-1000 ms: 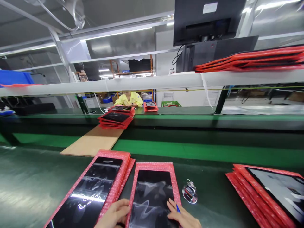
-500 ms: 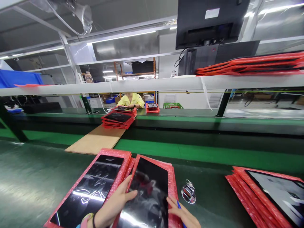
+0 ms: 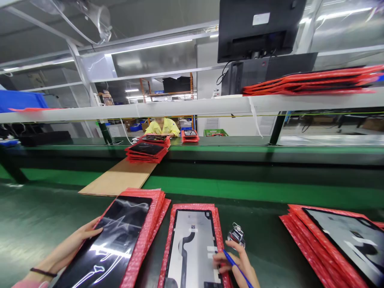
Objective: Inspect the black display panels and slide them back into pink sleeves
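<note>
Silver-backed panel (image 3: 199,240) — lying on a red bubble sleeve (image 3: 218,228). With the left hand (image 3: 79,238), left of the silver-backed panel, pinching the outer edge of a glossy black panel (image 3: 117,232), with the thumb over its face. With the right hand (image 3: 247,267), at the silver-backed panel's right edge, pinching a blue pen (image 3: 235,267) between bent fingers. Right of the silver-backed panel, showing a shiny metal piece (image 3: 235,232) — and, farther right, a pile of red sleeves (image 3: 315,244).
</note>
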